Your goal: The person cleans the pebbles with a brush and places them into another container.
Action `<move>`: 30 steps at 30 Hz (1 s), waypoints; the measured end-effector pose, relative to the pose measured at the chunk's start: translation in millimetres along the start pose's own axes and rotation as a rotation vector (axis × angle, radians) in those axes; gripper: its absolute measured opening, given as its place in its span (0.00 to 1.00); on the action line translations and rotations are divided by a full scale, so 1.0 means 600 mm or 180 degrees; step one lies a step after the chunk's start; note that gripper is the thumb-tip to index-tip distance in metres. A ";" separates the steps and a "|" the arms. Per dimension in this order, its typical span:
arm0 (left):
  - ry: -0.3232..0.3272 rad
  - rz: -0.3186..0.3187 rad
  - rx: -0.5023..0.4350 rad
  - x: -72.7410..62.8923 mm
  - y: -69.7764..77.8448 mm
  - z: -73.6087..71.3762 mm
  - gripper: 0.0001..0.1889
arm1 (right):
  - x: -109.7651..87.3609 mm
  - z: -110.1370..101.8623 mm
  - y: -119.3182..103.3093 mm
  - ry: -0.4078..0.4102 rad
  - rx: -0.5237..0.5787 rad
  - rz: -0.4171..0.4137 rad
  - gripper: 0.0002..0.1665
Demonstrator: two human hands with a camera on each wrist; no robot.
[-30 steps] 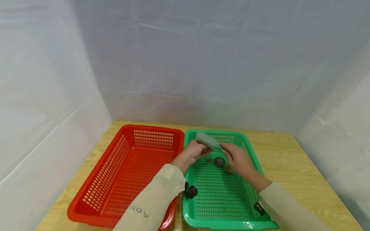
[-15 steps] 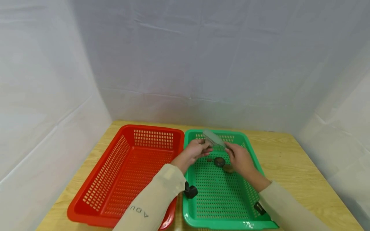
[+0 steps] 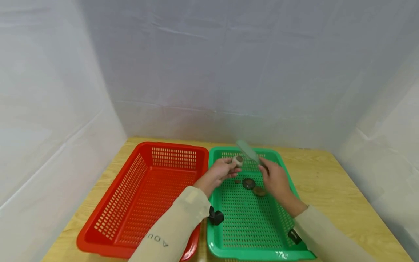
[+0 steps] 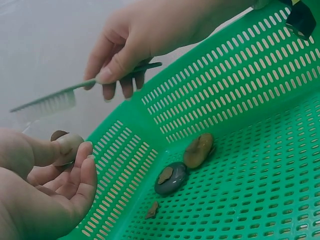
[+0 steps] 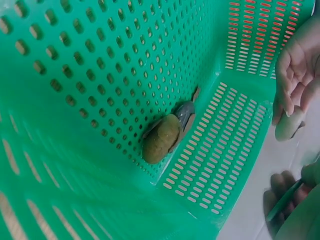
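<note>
My left hand [image 3: 220, 173] pinches a pale stone [image 4: 71, 147] between thumb and fingers over the far left part of the green basket [image 3: 212, 233]. A brown flake [image 4: 59, 135] sits on the stone's upper side. By its handle, my right hand [image 3: 274, 179] grips a green brush [image 3: 248, 151], its pale bristles [image 4: 56, 103] facing down. The brush is tilted and held above the stone, apart from it. Inside the basket lie a dark stone [image 4: 172, 180] with a brown patch, a brown stone [image 4: 198, 150] touching it, and a small brown scrap [image 4: 152, 210].
A red basket [image 3: 83, 233] stands directly left of the green one, beneath my left forearm. Both are on a wooden table [image 3: 340, 203]. White sheeting [image 3: 209, 72] hangs behind and at both sides. Black straps [image 3: 216, 216] are on my wrists.
My right hand has drawn the brush up and to the right, off the pale stone, which now shows in the head view. My left hand has stayed in place.
</note>
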State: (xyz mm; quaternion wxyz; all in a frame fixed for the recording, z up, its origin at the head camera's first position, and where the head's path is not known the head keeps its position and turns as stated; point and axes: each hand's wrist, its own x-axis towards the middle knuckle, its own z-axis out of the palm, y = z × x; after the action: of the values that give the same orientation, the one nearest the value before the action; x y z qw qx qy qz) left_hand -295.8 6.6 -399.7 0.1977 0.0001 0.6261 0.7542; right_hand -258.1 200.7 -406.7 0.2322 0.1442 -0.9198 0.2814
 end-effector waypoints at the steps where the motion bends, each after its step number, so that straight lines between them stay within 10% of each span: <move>1: 0.0005 -0.0001 -0.0002 0.000 -0.001 0.000 0.23 | 0.000 0.000 -0.001 0.0019 0.0026 -0.0092 0.21; 10: 0.0094 0.0029 0.0045 0.000 -0.003 0.000 0.22 | -0.003 0.005 -0.003 -0.0182 0.0134 -0.0680 0.21; 30: 0.0030 0.0000 0.0073 0.001 0.002 0.002 0.23 | 0.000 0.001 0.000 -0.0206 -0.0007 0.0233 0.21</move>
State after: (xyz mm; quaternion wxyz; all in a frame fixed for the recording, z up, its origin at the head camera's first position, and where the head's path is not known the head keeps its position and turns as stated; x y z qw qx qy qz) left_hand -296.7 7.7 -398.6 0.1947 -0.0011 0.6356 0.7471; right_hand -258.2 200.6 -407.2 0.1921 0.1192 -0.9318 0.2839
